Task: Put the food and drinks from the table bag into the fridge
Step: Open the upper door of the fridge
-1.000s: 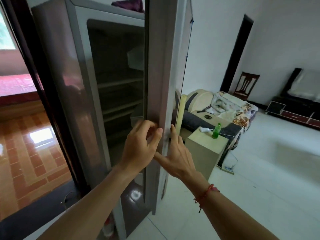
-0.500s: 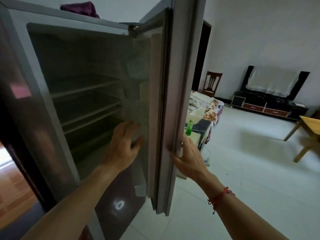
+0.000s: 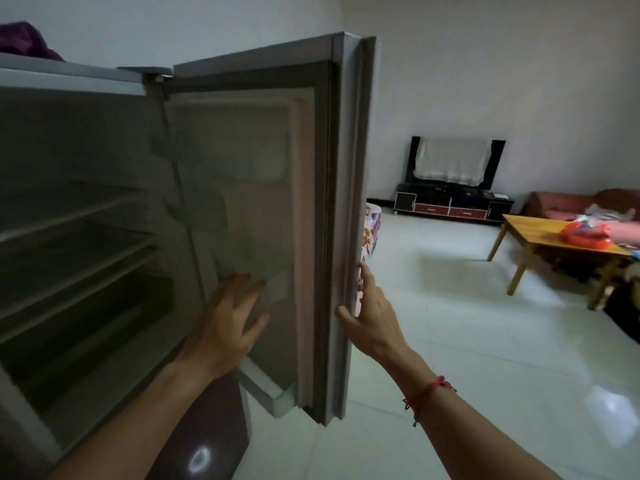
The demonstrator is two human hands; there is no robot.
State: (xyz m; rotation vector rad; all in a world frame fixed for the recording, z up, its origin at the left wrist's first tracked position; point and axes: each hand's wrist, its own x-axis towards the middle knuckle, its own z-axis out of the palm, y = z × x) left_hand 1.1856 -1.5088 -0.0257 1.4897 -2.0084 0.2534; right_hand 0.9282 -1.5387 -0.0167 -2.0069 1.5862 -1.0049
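Head view: we see the fridge (image 3: 69, 237) standing open at left, its shelves (image 3: 76, 251) dark and bare as far as we can tell, interior blurred. The fridge door (image 3: 263, 220) is swung wide, inner side facing us, door bins pale and hazy. Left hand (image 3: 228, 320) lies flat on the door's inner panel, fingers spread wide, gripping nothing. Right hand (image 3: 372, 313) is at the door's outer edge, thumb on the near side and fingers wrapped round the far side, so it is closed on the fridge door edge. A red string bracelet (image 3: 427, 393) sits on the right wrist. Far right, well apart from the fridge, a wooden table (image 3: 540, 233) carries the red bag (image 3: 585, 235); its contents are too small to make out. Behind the table a reddish sofa (image 3: 568, 204) with loose items on it. On the back wall a dark TV stand (image 3: 453, 206) with a cloth-covered screen (image 3: 453, 161) above. A dark purple cloth (image 3: 24, 41) rests on the fridge top. Floor (image 3: 485, 341) is pale glossy tile.
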